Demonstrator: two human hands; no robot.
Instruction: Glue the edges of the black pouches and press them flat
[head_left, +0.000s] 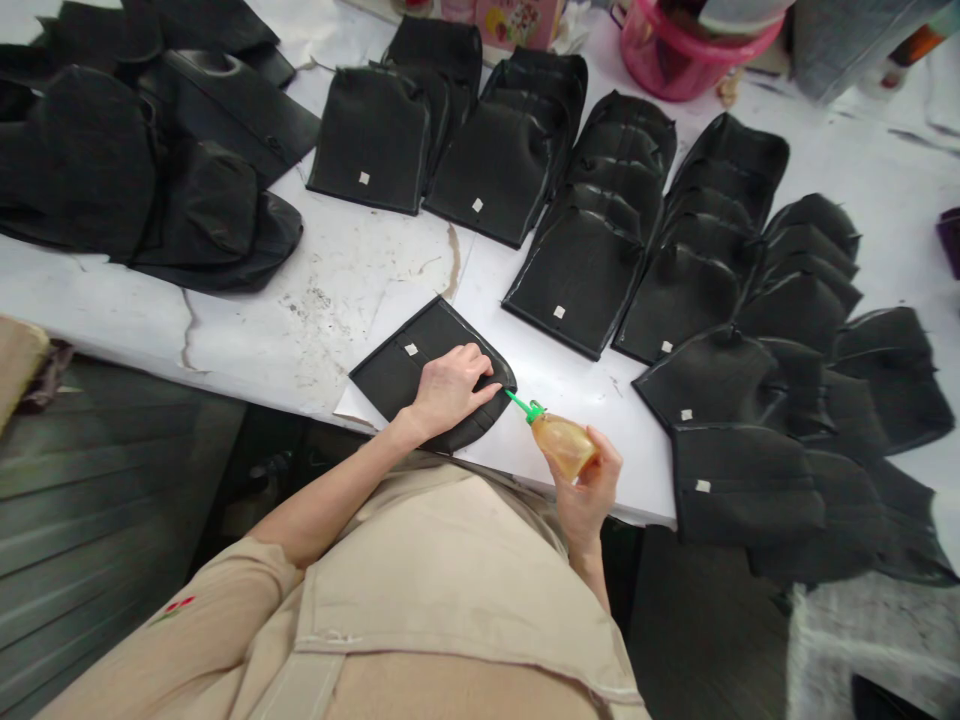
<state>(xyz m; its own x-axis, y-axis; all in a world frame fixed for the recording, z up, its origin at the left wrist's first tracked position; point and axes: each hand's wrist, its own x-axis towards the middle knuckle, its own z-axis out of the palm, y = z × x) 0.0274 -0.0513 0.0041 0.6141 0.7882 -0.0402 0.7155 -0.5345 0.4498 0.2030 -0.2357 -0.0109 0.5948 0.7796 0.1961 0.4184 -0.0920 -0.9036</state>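
A flat black leather-like piece [405, 365] with a small white square tag lies on white paper at the table's front edge. My left hand [452, 388] rests on it, fingers bent and closed on its curved right edge. In my right hand [592, 490] is a soft, clear squeeze bottle [564, 446] of amber liquid that looks like glue, tilted with its green nozzle [519, 402] at that same edge, close to my left thumb. Whether liquid is coming out is too small to tell.
Overlapping rows of similar black pieces [574, 270] curve from the back round to the right. More black pieces [75, 170] are heaped at the left. A pink basket [697, 60] and a grey container [847, 45] stand at the back.
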